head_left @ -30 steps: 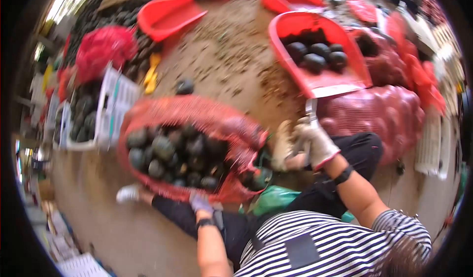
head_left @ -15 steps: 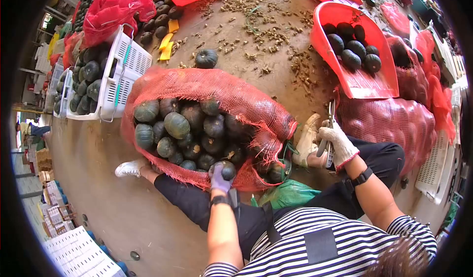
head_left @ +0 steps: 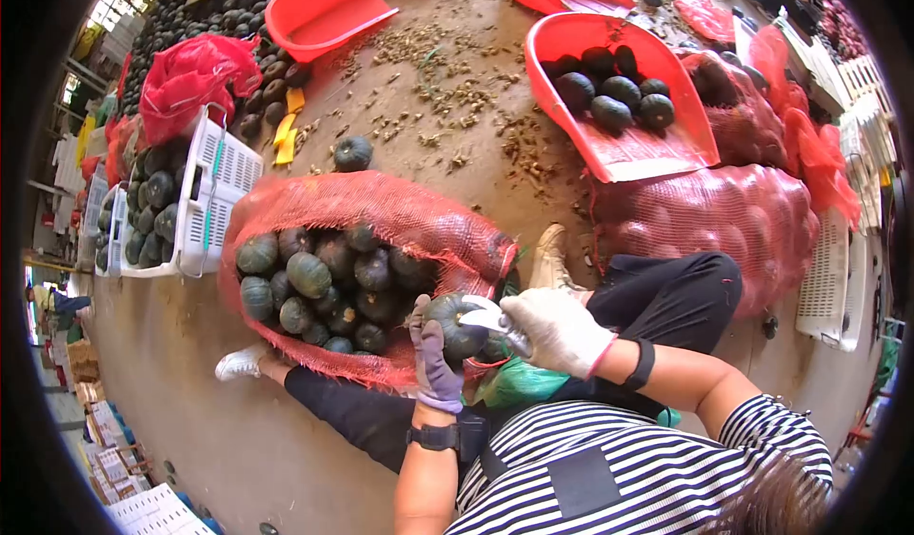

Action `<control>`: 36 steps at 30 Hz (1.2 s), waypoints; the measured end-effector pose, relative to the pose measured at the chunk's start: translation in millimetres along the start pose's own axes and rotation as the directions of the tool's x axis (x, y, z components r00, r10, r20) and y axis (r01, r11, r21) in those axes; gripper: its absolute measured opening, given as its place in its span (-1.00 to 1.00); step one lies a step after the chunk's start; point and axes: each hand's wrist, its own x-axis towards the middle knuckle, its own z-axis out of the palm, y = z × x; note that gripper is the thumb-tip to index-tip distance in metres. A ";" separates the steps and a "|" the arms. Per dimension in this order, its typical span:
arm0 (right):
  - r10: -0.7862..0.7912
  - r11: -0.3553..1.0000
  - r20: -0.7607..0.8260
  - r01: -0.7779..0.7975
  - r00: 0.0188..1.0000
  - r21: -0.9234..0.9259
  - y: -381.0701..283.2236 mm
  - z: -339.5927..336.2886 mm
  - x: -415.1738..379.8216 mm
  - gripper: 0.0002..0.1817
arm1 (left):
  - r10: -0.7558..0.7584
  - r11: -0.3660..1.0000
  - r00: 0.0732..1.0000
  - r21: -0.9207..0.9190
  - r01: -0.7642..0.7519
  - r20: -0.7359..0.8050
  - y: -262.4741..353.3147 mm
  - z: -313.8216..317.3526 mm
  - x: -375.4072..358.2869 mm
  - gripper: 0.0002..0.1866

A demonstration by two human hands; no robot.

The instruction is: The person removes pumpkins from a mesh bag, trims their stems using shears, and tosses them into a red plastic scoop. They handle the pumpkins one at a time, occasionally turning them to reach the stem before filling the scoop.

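My left hand [head_left: 437, 368], in a purple-grey glove, is wrapped round the side of a dark green pumpkin [head_left: 453, 329] and holds it up in front of my body. In a white knit glove, my right hand [head_left: 562, 331] grips shears [head_left: 486, 315], their pale blades lying across the pumpkin's top around its stem end. Just beyond my left hand, a torn-open red mesh sack [head_left: 381, 202] lies on its side, full of pumpkins [head_left: 308, 275]. A green bag [head_left: 519, 383] sits between my legs, below the held pumpkin.
One loose pumpkin [head_left: 352, 153] stands behind the sack. To the right, a red scoop [head_left: 657, 154] with several pumpkins rests by a filled mesh sack [head_left: 709, 221]. White crates [head_left: 224, 183] of pumpkins stand at left. Stem scraps [head_left: 419, 107] litter the floor.
My left hand has raised the pumpkin from the sack's edge toward the right. My right hand has brought the shears in from beside my shoe onto its top. The view has shifted rightward.
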 end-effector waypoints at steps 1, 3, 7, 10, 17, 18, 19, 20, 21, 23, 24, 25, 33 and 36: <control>0.021 0.997 -0.004 -0.021 1.000 -0.079 0.5 8.8 -4.7 -0.78 | 0.093 0.984 0.996 0.155 -0.092 0.001 -5.2 5.8 -3.5 -0.38; 0.055 0.995 0.011 -0.053 0.998 -0.089 0.0 17.2 -12.2 -0.80 | 0.148 0.966 0.988 0.218 -0.136 -0.039 -9.3 15.2 -7.6 -0.42; 0.166 0.985 0.125 -0.159 0.978 -0.066 -2.4 26.0 -18.2 -0.79 | 0.275 0.885 0.961 0.391 -0.253 -0.001 -20.9 1.5 -7.5 -0.48; 0.217 0.938 0.356 -0.295 0.909 0.182 -5.7 20.2 -18.3 -0.72 | 0.204 0.955 0.976 0.233 -0.182 -0.071 -15.4 6.7 -8.2 -0.52; 0.222 -0.103 0.498 -0.488 0.838 0.867 35.2 40.9 0.8 -0.74 | -0.046 0.990 0.996 0.136 0.036 0.070 7.0 24.5 -15.3 -0.43; 0.124 -0.308 0.482 -0.428 0.867 0.850 33.1 45.1 -3.0 -0.74 | -0.131 0.956 0.980 0.279 0.086 0.148 0.3 19.1 -11.3 -0.38; 0.143 -0.149 0.430 -0.410 0.891 0.900 32.4 26.3 -11.3 -0.74 | -0.144 0.961 0.963 0.264 0.081 0.229 14.6 35.0 -10.5 -0.35; 0.146 -0.334 0.507 -0.440 0.849 0.833 45.6 35.7 -13.9 -0.65 | -0.151 0.965 0.941 0.250 0.075 0.301 37.7 52.8 -14.2 -0.32; 0.225 -0.433 0.442 -0.318 0.868 0.843 27.3 12.4 -10.6 -0.63 | -0.133 0.991 0.973 0.041 0.128 0.187 44.2 71.2 -15.4 -0.29; 0.376 -0.514 0.337 -0.108 0.863 0.851 23.7 -17.9 5.1 -0.47 | -0.262 0.964 0.875 0.077 0.253 0.407 61.7 46.2 1.2 -0.31; 0.245 -0.623 0.263 -0.056 0.933 0.781 42.7 -25.1 11.6 -0.37 | -0.082 0.980 0.822 -0.106 0.170 0.563 58.5 35.9 2.9 -0.32; 0.339 0.002 -0.188 0.199 0.922 0.980 31.2 -47.6 15.0 -0.43 | -0.120 0.990 0.933 0.106 0.088 0.340 63.2 30.6 5.4 -0.32; 0.454 -0.254 -0.195 0.336 0.870 0.907 80.0 -74.3 -27.0 -0.40 | -0.367 0.924 0.673 -0.166 0.345 -0.642 -74.9 -213.5 55.5 -0.54; 0.483 -0.373 0.074 0.128 0.873 0.919 105.4 -56.5 -15.7 -0.52 | -0.581 0.796 0.643 -0.180 0.579 -0.499 -108.8 -210.8 85.4 -0.36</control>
